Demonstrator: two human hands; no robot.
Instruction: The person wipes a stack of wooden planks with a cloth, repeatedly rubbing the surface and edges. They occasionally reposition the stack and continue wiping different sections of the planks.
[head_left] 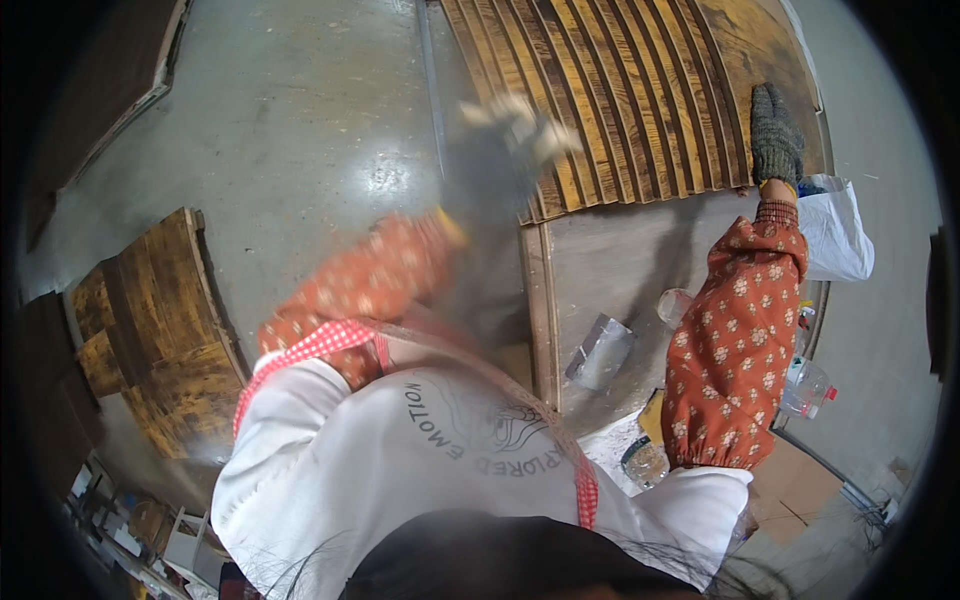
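1. Left hand (488, 170): motion-blurred, forearm angled in from the near left, reaching far and right to the left edge of the slatted wood panel (630, 110). Pale thing (528, 128) at its fingers, also smeared; can't tell whether it's gripped.
2. Right hand (776, 135): arm nearly straight, fingers extended, together, pointing far. Open, nothing grasped. Lies flat on or just over the plain wood strip right of the slats; contact not certain.
3. Counts: two hands, both in dark gloves; two orange floral sleeves (735, 340); one slatted panel, roughly nine dark ridges (blur hides some); one separate stained board (160, 335) at left; one white bag (838, 232) right of the right wrist; one red-capped clear bottle (806, 390) nearer, right of that arm.
4. Panel orientation: slats' long axis runs far to near, leaning slightly right at the near end, bowed by the lens. Near ends face the person.
5. Panel location: far side, center to right, between the hands. Wooden rail (541, 310) extends near from its near left corner.
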